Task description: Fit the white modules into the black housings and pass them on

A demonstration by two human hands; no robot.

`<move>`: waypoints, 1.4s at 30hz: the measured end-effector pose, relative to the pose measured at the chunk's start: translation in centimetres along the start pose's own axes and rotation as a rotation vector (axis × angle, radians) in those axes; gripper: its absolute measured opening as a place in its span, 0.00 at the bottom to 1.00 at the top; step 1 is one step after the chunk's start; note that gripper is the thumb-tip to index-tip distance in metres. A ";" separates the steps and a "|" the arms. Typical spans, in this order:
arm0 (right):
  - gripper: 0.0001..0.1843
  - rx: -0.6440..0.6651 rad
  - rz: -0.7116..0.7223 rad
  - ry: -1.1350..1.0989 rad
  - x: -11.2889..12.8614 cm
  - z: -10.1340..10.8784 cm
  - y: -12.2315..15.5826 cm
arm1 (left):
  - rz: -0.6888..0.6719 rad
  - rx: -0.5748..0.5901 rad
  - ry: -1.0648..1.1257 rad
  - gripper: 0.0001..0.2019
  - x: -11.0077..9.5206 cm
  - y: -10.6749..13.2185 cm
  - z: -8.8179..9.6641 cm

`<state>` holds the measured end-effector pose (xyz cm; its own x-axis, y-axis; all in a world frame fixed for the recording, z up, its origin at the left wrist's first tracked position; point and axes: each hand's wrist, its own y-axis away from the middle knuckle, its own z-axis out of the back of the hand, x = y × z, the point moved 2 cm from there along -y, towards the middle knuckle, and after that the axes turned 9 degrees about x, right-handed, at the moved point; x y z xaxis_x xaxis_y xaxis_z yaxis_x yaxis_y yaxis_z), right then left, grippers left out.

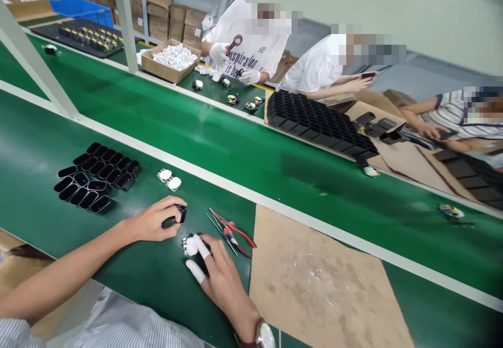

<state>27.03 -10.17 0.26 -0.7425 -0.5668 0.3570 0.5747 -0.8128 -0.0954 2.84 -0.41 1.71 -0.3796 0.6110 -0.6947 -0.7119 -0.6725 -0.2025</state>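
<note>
My left hand (159, 219) is wrapped around a black oval plastic case (181, 213) just above the green bench. My right hand (222, 267) wears white finger cots on thumb and index finger. Its fingers are apart, with the index fingertip at a small circuit board with a white round top (190, 246); the thumb stays clear of that board. Two more such boards (170, 179) lie beyond my left hand. At the left stand several open black cases (104, 167) in rows.
Red-handled pliers (236, 232) and thin metal tweezers (222, 232) lie right of my hands, beside a cardboard sheet (314, 280). Across the green conveyor belt (220, 133), co-workers sit near a box of white parts (171, 62) and stacked black cases (318, 122). A metal post (39, 49) rises at left.
</note>
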 end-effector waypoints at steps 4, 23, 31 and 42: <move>0.21 0.009 0.010 0.129 0.1 -1.4 0.9 | 0.007 -0.029 0.065 0.02 0.2 0.1 -0.5; 0.39 0.013 -0.129 -0.248 -1.0 -0.7 -0.3 | 0.009 -0.016 0.091 0.05 0.4 0.0 -0.4; 0.34 -0.113 -0.031 -0.263 -1.0 -0.4 -0.8 | 0.235 0.079 0.124 0.45 0.6 0.8 -0.6; 0.30 -0.394 -0.036 -0.099 0.9 2.8 -2.4 | 0.208 0.076 0.130 0.40 0.3 1.2 -1.7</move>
<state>25.95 -8.33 3.40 -0.7119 -0.5370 0.4525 0.3585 -0.8320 -0.4234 2.89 -1.69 0.06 -0.4469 0.4006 -0.7998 -0.6703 -0.7420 0.0029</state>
